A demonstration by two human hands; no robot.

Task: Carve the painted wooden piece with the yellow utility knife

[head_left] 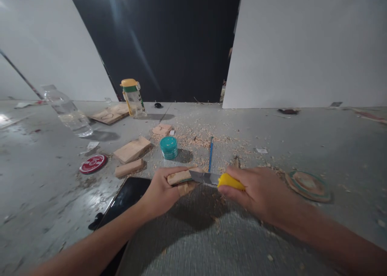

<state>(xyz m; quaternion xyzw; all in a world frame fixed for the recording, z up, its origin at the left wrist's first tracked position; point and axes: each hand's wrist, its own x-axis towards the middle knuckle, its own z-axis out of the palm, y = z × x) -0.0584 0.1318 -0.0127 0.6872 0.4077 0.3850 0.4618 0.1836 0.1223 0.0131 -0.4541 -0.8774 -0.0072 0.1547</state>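
Note:
Closed around a small piece of wood (180, 178) is my left hand (161, 193), with the wood's end poking out to the right. My right hand (256, 189) grips a knife (231, 182) by its yellow handle. The knife's grey blade points left, and its tip lies against or just over the end of the wood. Part of the wood is hidden by my left fingers. Beyond my hands lie a blue pencil-like stick (211, 154) and a small teal jar (168, 147).
Wood shavings (199, 138) litter the surface. To the left are wooden blocks (132, 150), a red round lid (93, 164), a clear bottle (68, 112) and a black tablet-like slab (127, 197). A yellow-lidded cup (133, 99) stands farther back. A round disc (308, 185) lies right.

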